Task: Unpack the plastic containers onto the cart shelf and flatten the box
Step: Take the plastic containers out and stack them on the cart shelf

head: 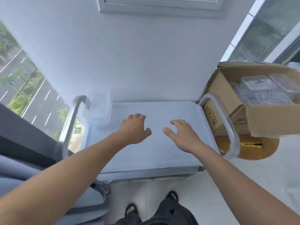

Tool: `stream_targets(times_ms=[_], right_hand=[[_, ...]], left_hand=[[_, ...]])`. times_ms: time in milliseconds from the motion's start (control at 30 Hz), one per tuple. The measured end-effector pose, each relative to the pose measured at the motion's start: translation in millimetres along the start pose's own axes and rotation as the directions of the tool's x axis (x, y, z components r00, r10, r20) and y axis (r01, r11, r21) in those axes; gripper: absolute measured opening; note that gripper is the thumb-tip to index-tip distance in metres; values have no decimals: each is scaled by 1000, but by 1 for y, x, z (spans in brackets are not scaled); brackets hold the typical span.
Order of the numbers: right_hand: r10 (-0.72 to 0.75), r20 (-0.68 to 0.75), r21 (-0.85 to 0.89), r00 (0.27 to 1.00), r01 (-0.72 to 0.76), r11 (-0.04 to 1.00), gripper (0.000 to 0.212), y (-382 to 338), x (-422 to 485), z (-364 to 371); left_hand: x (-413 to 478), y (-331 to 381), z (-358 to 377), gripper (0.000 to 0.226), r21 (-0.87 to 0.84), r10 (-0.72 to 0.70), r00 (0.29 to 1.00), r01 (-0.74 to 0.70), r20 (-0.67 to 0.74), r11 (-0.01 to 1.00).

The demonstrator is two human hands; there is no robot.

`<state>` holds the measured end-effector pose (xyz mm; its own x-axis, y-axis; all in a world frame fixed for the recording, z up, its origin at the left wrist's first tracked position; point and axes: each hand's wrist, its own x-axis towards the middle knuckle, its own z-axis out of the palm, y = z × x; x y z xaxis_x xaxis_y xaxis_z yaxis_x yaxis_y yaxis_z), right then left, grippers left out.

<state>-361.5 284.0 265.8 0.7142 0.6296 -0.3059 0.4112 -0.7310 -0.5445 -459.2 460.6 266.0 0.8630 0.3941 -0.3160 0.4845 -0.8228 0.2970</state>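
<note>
Right hand [181, 135] and left hand [134, 127] both hover over the cart shelf [154, 153], fingers loosely curled and holding nothing. The plastic containers [258, 83] left to unpack lie flat, stacked inside the open box [227, 88], which sits off to the right, beyond the cart's right handle [227, 120]. The right hand is clearly the nearer one, and the reach likely goes rightward over that handle. One clear container [97, 109] stands on the shelf's far left corner, just beyond the left hand. The box rests on a round wooden table [267, 150], with a yellow utility knife [251, 145] beside it.
</note>
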Motion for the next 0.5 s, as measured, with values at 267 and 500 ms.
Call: stream_targets(times_ms=[267, 500], right_hand=[[60, -190, -9, 980, -63, 998, 63, 99, -72, -68], [31, -282, -44, 959, -45, 998, 60, 190, -146, -141]], left_hand=[[4, 155, 7, 65, 85, 289, 957, -287, -8, 954], [-26, 292, 30, 58, 9, 442, 895, -443, -54, 897]])
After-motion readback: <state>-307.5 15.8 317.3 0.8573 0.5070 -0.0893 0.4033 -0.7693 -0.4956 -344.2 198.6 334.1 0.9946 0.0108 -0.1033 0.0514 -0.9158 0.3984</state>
